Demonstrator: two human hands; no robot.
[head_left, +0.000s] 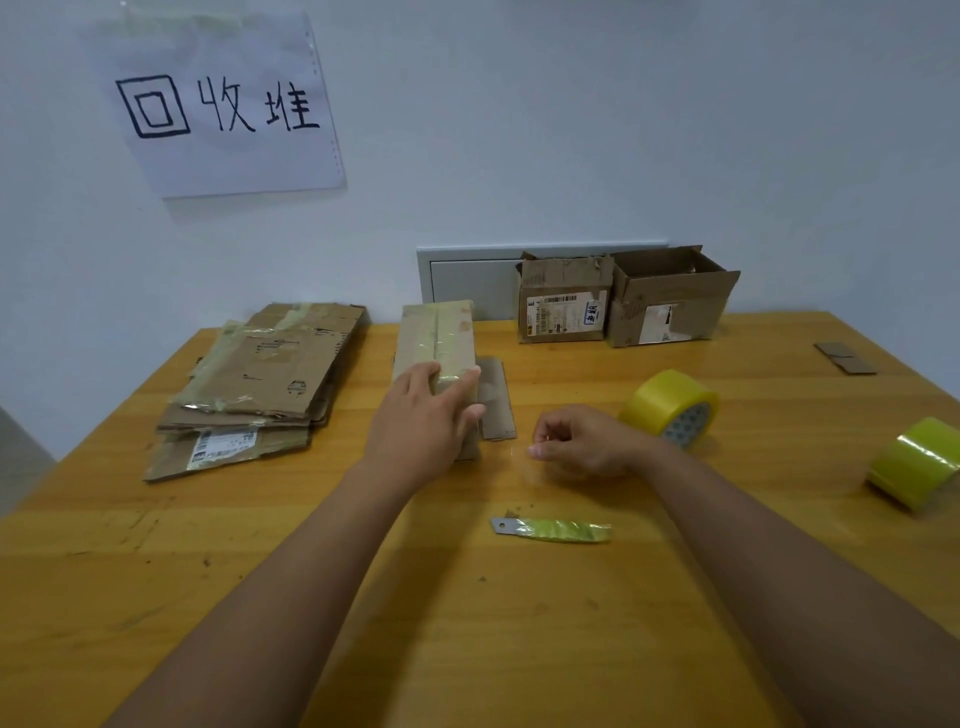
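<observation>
The left hand (421, 415) lies over the near end of a small cardboard box (439, 332) wrapped in yellowish tape. Its fingers are mostly straight and rest on the box's top, released rather than clenched. The box sits near the middle of the wooden counter (467, 623), its long side running from near to far. A flat piece of cardboard (496, 400) lies just beside its right edge, touching it or partly under it.

The right hand (576, 441) is just right of the box and low over the counter, clenched loosely with the thumb meeting the fingertips. A faint clear glint shows at those tips, but whether the hand pinches anything cannot be told.

Near the person, in front of the right hand, a cutter blade (553, 530) lies flat, its handle end wrapped in yellow-green tape and its bare metal tip pointing left. A roll of yellow tape (667, 402) stands tilted just behind the right wrist, and a second roll (914, 465) lies well apart at the right edge.

To the left of the box is a stack of flattened cartons (265, 374), some carrying tape and labels. At the far side, against the wall, stand two open boxes (563, 301) (670, 296) side by side, touching. A small cardboard scrap (844, 357) lies at the far right. A paper sign (218, 104) with handwritten characters hangs on the wall above the stack
</observation>
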